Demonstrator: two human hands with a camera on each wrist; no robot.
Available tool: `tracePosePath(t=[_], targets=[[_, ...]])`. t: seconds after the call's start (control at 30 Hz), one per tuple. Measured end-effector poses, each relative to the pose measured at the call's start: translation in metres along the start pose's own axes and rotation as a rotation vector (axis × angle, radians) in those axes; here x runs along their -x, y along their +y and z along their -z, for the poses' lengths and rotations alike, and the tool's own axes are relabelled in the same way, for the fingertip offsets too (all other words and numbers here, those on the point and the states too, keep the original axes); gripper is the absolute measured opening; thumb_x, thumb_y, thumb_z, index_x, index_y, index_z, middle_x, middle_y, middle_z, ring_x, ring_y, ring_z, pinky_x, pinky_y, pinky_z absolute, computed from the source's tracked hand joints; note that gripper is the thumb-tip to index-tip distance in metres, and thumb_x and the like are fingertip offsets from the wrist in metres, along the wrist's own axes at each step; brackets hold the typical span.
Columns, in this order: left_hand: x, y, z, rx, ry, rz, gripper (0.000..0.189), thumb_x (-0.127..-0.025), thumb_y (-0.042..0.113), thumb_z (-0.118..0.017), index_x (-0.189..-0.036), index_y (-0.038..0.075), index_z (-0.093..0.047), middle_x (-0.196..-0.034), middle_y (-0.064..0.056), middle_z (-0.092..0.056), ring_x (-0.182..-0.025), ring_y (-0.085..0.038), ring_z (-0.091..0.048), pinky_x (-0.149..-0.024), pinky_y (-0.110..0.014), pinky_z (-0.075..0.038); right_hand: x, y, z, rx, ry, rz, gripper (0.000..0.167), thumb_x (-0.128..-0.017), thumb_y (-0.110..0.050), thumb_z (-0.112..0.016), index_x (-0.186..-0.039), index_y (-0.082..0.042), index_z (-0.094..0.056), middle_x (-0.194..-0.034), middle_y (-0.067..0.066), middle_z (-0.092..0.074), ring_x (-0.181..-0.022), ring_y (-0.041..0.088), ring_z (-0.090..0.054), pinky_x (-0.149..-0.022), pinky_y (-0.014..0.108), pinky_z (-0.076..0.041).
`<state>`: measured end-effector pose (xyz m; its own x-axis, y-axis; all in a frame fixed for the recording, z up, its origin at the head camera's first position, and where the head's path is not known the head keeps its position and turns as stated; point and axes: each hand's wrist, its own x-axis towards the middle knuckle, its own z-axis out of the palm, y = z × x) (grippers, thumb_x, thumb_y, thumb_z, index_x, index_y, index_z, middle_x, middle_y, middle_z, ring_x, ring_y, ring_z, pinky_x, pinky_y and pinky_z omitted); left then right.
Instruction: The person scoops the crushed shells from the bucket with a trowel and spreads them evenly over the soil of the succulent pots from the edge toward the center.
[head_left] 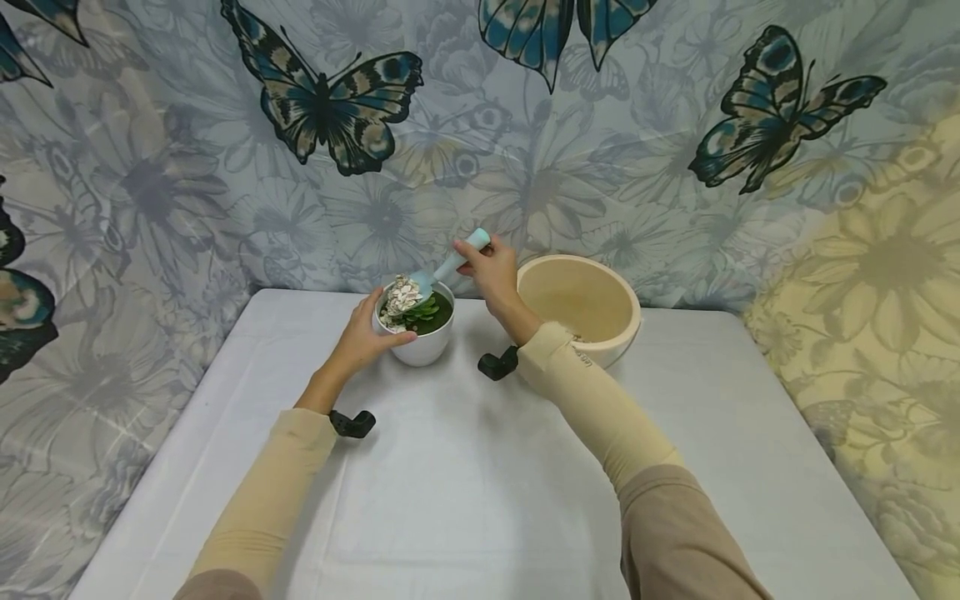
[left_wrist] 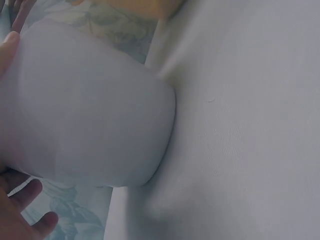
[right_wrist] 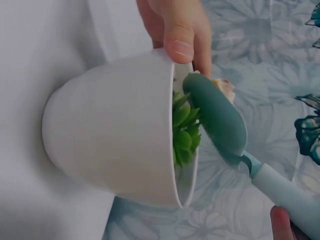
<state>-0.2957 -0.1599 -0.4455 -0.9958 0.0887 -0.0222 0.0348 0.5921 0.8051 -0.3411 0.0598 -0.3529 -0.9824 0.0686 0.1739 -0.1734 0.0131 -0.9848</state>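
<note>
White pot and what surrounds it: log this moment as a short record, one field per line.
Container: white pot, standing on the white tablecloth
Plant: green succulent inside the pot
Left hand: left hand grips the pot at its rim
Right hand: right hand holds the blue scoop by its handle
Scoop position: blade over the pot's mouth
Loose material: pale chips at the blade; how many lie in the pot, cannot tell
Nearby: beige bowl, right of the pot, apart from it
Backdrop: butterfly-print cloth

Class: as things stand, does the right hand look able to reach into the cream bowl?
Probably yes: the cream bowl stands close beside the right hand, its mouth uncovered, though that hand grips a scoop over the white pot.
</note>
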Motion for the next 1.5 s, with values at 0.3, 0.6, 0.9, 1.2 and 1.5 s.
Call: tracePosePath(t=[0.3,0.6,0.9,1.2,1.5], targets=[[0.0013,0.0029,-0.0001,-0.013,0.038,-0.022,0.114,-0.076,0.054,-0.077,-0.158,0.012,-0.011,-0.16,-0.02,-0.018,-0.148,-0.039,-0.02,-0.117,-0.061,-0.022,0.0007,0.0012,-0.0036,0.035,-0.058,0.056,0.021,-0.09,-0.013,-0.071,-0.097,0.005,-0.064,-0.101,0.025,-0.07,-0.07,0.013,-0.07,-0.07,0.028,-0.06],[0.0048,0.0058,-0.0008,-0.032,0.04,-0.015,0.114,-0.076,0.057,-0.076,-0.158,0.014,-0.008,-0.162,-0.019,-0.014,-0.149,-0.039,-0.015,-0.117,-0.062,-0.021,-0.0018,-0.0016,-0.0005,0.042,-0.024,0.013,0.019,-0.089,-0.018,-0.072,-0.093,-0.001,-0.063,-0.092,0.015,-0.07,-0.073,0.018,-0.071,-0.071,0.028,-0.06],[0.0034,0.0019,0.0013,-0.051,0.041,-0.036,0.113,-0.077,0.056,-0.076,-0.158,0.012,-0.01,-0.161,-0.019,-0.016,-0.149,-0.039,-0.016,-0.116,-0.063,-0.022,0.0009,-0.0016,0.001,-0.051,-0.001,-0.025,0.014,-0.089,-0.014,-0.072,-0.086,-0.006,-0.061,-0.076,-0.002,-0.064,-0.062,0.01,-0.065,-0.068,0.027,-0.06],[0.0049,0.0011,-0.0004,-0.054,0.029,-0.015,0.114,-0.077,0.057,-0.075,-0.158,0.013,-0.01,-0.16,-0.02,-0.017,-0.148,-0.039,-0.018,-0.116,-0.062,-0.022,-0.0009,0.0002,0.0044,-0.03,0.037,-0.08,0.02,-0.089,-0.018,-0.072,-0.097,-0.003,-0.061,-0.093,0.008,-0.069,-0.066,0.008,-0.065,-0.07,0.024,-0.06],[0.0001,-0.0004,0.0022,-0.03,-0.006,-0.026,0.116,-0.075,0.058,-0.076,-0.158,0.014,-0.008,-0.162,-0.019,-0.011,-0.149,-0.041,-0.015,-0.115,-0.065,-0.021,0.0005,0.0018,0.0015,-0.063,0.053,-0.035,0.018,-0.088,-0.017,-0.074,-0.09,-0.007,-0.059,-0.077,-0.003,-0.063,-0.062,0.008,-0.065,-0.067,0.027,-0.06]])
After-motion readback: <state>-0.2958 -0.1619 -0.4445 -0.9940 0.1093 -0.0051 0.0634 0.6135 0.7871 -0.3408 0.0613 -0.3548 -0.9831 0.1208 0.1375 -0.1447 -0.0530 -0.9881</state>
